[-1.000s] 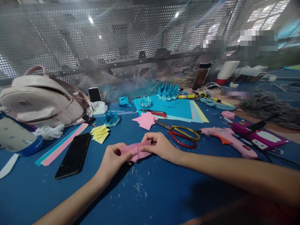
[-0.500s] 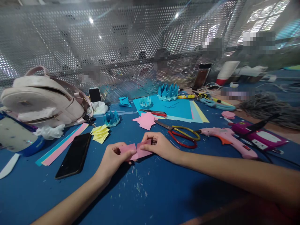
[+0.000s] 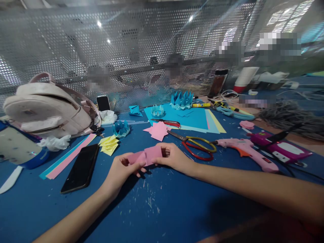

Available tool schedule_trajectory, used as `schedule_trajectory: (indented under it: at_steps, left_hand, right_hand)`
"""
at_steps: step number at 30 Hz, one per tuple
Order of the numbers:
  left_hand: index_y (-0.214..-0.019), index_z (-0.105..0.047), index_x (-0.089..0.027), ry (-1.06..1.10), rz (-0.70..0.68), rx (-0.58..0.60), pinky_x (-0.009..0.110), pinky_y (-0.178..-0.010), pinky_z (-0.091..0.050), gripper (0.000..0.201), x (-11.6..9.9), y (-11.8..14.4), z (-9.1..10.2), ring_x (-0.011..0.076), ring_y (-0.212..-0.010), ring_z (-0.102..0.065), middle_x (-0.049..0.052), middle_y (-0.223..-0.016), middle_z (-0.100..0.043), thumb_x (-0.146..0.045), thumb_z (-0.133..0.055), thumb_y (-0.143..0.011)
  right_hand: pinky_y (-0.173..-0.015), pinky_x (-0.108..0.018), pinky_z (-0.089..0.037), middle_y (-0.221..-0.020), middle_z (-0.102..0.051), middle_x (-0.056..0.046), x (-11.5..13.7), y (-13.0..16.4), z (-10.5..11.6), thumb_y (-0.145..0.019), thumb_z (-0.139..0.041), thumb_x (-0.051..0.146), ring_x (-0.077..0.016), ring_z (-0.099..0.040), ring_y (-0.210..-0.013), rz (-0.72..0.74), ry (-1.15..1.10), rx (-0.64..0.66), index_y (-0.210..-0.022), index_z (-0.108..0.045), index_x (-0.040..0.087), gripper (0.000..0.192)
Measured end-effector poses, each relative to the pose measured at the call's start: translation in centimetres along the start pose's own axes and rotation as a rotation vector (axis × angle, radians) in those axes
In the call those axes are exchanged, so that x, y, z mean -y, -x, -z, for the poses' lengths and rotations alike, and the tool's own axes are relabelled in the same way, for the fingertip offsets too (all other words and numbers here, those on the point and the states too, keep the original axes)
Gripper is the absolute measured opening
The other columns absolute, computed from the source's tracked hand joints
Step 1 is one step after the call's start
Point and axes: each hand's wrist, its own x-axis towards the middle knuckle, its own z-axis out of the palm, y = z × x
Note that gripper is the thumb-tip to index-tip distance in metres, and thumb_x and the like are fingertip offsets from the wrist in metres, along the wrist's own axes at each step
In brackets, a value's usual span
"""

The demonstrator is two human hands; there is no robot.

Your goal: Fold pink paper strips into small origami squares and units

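Between my two hands, just above the blue table, is a piece of pink paper (image 3: 153, 154) with folds in it. My left hand (image 3: 124, 168) pinches its left end, thumb on the near side. My right hand (image 3: 173, 157) grips the right end, with its thumb at the lower edge. Right behind the paper lies a stack of pink paper squares (image 3: 159, 130). Yellow paper squares (image 3: 108, 144) sit beyond my left hand. Scissors (image 3: 198, 146) with one yellow and one red handle rest beyond my right hand.
A black phone (image 3: 80, 168) lies left of my left hand. To the right are a pink glue gun (image 3: 248, 150) and a purple power strip (image 3: 280, 146). Folded blue paper crowns (image 3: 181, 100), a red cutter (image 3: 168, 122) and coloured sheets (image 3: 194, 118) are behind. A backpack (image 3: 45, 111) stands back left.
The right part of the pink paper has been turned up and now shows its flat face, overlapping the left part. My hands keep nearly the same place.
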Motion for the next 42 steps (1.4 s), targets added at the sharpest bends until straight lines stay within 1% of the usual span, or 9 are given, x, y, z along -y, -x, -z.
schedule_trajectory:
  at_steps: [3, 9, 14, 17, 22, 26, 31, 36, 42]
  left_hand:
    - [-0.083, -0.072, -0.011, 0.039, 0.004, -0.029, 0.020, -0.052, -0.050, 0.031, 0.2, 0.0, 0.2, 0.0144, -0.059, -0.065, 0.004, -0.068, -0.071, -0.035, -0.083, -0.068]
    - [-0.103, -0.069, -0.013, 0.252, -0.050, -0.107, 0.021, -0.065, -0.054, 0.041, 0.8, -0.2, 0.4, 0.0130, -0.071, -0.065, 0.004, -0.087, -0.072, -0.031, -0.084, -0.069]
    - [-0.095, -0.068, -0.013, 0.431, -0.071, -0.167, 0.026, -0.086, -0.052, 0.038, 1.2, -0.4, 0.3, 0.0172, -0.090, -0.067, 0.006, -0.098, -0.073, -0.027, -0.086, -0.064]
    - [-0.108, -0.064, -0.015, 0.332, -0.115, -0.126, 0.027, -0.085, -0.052, 0.046, 1.3, -0.4, 0.5, 0.0185, -0.094, -0.066, 0.007, -0.105, -0.070, -0.027, -0.083, -0.068]
    - [-0.131, -0.046, -0.021, 0.117, -0.169, 0.010, 0.017, -0.057, -0.044, 0.069, 1.1, -0.1, 0.1, 0.0097, -0.064, -0.057, -0.003, -0.081, -0.060, -0.028, -0.079, -0.071]
    - [-0.140, -0.035, -0.019, 0.023, -0.201, 0.127, 0.021, -0.063, -0.044, 0.072, 0.9, 0.3, -0.5, 0.0108, -0.066, -0.054, -0.002, -0.078, -0.058, -0.027, -0.072, -0.079]
    - [-0.142, -0.033, -0.022, -0.146, -0.260, 0.134, 0.025, -0.070, -0.045, 0.067, 1.1, 1.0, -0.7, 0.0134, -0.073, -0.056, 0.000, -0.082, -0.060, -0.024, -0.067, -0.084]
    - [-0.136, -0.041, -0.022, -0.177, -0.275, 0.107, 0.027, -0.076, -0.047, 0.066, 0.9, 1.1, -0.8, 0.0157, -0.078, -0.061, 0.000, -0.084, -0.063, -0.024, -0.073, -0.078]
    - [-0.082, -0.069, -0.017, -0.216, -0.181, -0.005, 0.021, -0.062, -0.045, 0.016, 0.7, 0.5, -0.5, 0.0149, -0.071, -0.059, 0.002, -0.080, -0.066, -0.027, -0.075, -0.072]
  right_hand:
    - [-0.067, -0.028, -0.052, -0.081, -0.068, -0.003, 0.1, 0.2, -0.1, -0.071, -0.078, 0.040, -0.0141, -0.061, -0.067, -0.021, -0.035, 0.087, -0.101, -0.065, 0.012, 0.043]
    - [-0.063, -0.025, -0.045, -0.078, -0.067, -0.002, 0.8, 0.4, -0.2, -0.082, -0.068, 0.029, -0.0144, -0.059, -0.069, 0.057, 0.218, 0.130, -0.087, -0.069, 0.013, 0.017]
    - [-0.074, -0.026, -0.044, -0.095, -0.063, -0.005, 0.7, 0.2, -0.1, -0.088, -0.052, 0.016, -0.0179, -0.057, -0.089, 0.224, 0.329, 0.031, -0.088, -0.066, 0.016, 0.014]
    - [-0.072, -0.026, -0.043, -0.095, -0.060, -0.005, 0.6, 0.2, 0.0, -0.093, -0.047, 0.026, -0.0165, -0.054, -0.084, 0.199, 0.240, -0.041, -0.096, -0.061, 0.017, 0.017]
    - [-0.067, -0.025, -0.041, -0.091, -0.059, -0.004, 0.8, 0.4, -0.1, -0.098, -0.041, 0.049, -0.0152, -0.052, -0.079, 0.169, 0.180, 0.041, -0.096, -0.060, 0.017, 0.037]
    - [-0.064, -0.024, -0.039, -0.085, -0.060, -0.001, 1.0, 0.5, -0.1, -0.086, -0.061, 0.054, -0.0134, -0.051, -0.072, 0.135, 0.251, 0.130, -0.096, -0.061, 0.016, 0.039]
    - [-0.060, -0.023, -0.036, -0.077, -0.059, 0.000, 1.4, 0.9, -0.3, -0.091, -0.055, 0.050, -0.0121, -0.048, -0.065, 0.141, 0.292, 0.135, -0.092, -0.062, 0.016, 0.035]
    - [-0.057, -0.022, -0.034, -0.071, -0.059, 0.002, 1.6, 1.0, -0.5, -0.083, -0.065, 0.028, -0.0102, -0.047, -0.061, 0.148, 0.385, 0.108, -0.079, -0.062, 0.016, 0.013]
    - [-0.058, -0.022, -0.037, -0.075, -0.059, 0.001, 1.2, 0.8, -0.4, -0.088, -0.059, 0.030, -0.0116, -0.051, -0.067, 0.111, 0.323, 0.140, -0.089, -0.061, 0.016, 0.014]
